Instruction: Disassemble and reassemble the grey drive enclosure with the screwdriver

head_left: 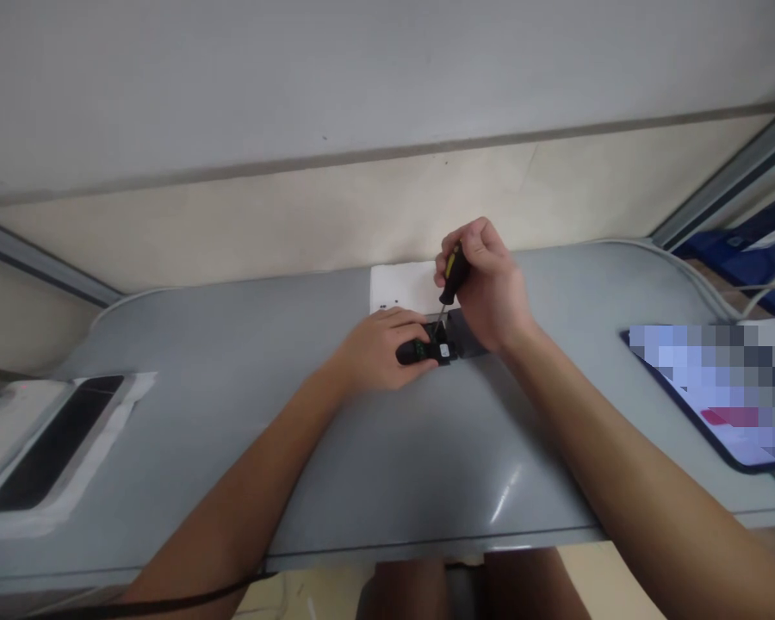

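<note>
A small black device with a green circuit board and a white label (444, 350) lies on the grey table near its back. My left hand (387, 349) is closed around the device's left end, its fingers along the top and the thumb at the near side. In my right hand (487, 275) is a screwdriver (455, 274) with a black and yellow handle, tilted, its shaft pointing down into the device. The exact spot under the tip is too small to make out. Behind the device lies a white sheet (400, 284) with several tiny dark bits, perhaps screws, on it.
A tablet-like screen (716, 396), partly blurred out, lies at the right. On the left, a dark flat panel (58, 443) rests on white material. White cables (759, 288) and blue items stand beyond the right edge. A pale wall (264, 207) rises behind the grey table (336, 482).
</note>
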The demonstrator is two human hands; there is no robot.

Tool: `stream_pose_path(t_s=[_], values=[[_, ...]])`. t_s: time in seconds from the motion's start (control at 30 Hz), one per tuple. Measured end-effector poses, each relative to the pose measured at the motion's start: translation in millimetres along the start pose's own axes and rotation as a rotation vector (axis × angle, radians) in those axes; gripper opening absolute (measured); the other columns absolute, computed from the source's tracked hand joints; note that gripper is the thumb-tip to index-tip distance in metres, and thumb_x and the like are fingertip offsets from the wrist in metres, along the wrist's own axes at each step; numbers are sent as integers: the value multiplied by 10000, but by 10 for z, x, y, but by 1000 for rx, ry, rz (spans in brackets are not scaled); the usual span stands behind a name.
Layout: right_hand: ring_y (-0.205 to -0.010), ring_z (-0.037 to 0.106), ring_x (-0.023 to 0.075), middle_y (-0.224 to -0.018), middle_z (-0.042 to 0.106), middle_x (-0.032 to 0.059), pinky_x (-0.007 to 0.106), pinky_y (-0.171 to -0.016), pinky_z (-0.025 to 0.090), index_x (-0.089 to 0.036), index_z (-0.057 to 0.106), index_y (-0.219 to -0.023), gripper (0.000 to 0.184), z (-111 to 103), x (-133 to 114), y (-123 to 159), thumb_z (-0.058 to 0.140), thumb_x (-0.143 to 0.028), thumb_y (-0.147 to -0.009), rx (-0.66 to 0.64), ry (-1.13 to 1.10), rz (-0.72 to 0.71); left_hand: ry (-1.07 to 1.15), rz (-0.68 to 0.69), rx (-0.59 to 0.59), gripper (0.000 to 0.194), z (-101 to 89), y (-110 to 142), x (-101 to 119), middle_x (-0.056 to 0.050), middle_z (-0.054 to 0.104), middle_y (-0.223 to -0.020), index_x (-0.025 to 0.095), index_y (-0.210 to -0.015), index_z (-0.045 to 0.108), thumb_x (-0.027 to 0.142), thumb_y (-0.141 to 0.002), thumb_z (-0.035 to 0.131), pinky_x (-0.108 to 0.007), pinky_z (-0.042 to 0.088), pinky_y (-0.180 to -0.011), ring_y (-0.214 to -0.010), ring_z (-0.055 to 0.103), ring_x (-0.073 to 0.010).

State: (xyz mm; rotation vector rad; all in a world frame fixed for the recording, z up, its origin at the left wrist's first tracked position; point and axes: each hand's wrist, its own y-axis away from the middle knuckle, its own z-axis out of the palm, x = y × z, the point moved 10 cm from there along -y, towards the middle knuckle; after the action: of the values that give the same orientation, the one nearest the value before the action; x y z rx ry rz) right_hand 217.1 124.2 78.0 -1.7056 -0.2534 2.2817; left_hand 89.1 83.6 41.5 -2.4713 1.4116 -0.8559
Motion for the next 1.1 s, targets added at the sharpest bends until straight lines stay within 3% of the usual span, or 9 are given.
stream_pose_path(t_s=[0.43,0.7,0.83,1.1], values=[[-713,597,174,-778,585,23,314,-596,502,-266,583,-907,479,140,-27,23,569,-744,-925,-133,-25,62,8,-16,-7,177,3,5,-12,-80,746,-1213,221,-974,727,383,-907,753,-462,539,-1033,-1123,704,-264],[-607,535,158,-671,506,-10,304,-531,457,-276,481,-852,546,97,9,9,473,-818,-917,-51,-31,60,4,-1,0,178,-3,6,3,-77,752,-1209,217,-964,714,377,-901,759,-453,542,-1021,-1114,711,-263],[-586,515,150,-659,487,-20,309,-524,453,-269,412,-788,555,49,-9,17,576,-790,-886,-16,-58,47,1,3,0,170,-6,5,10,-78,754,-1194,213,-957,706,361,-896,764,-452,542,-1015,-1094,719,-259],[-686,587,167,-755,575,18,321,-598,502,-262,548,-836,495,59,7,-24,566,-749,-923,-96,-79,23,27,-7,6,183,-1,7,-13,-82,751,-1197,208,-950,711,373,-894,769,-444,544,-1018,-1113,713,-260]])
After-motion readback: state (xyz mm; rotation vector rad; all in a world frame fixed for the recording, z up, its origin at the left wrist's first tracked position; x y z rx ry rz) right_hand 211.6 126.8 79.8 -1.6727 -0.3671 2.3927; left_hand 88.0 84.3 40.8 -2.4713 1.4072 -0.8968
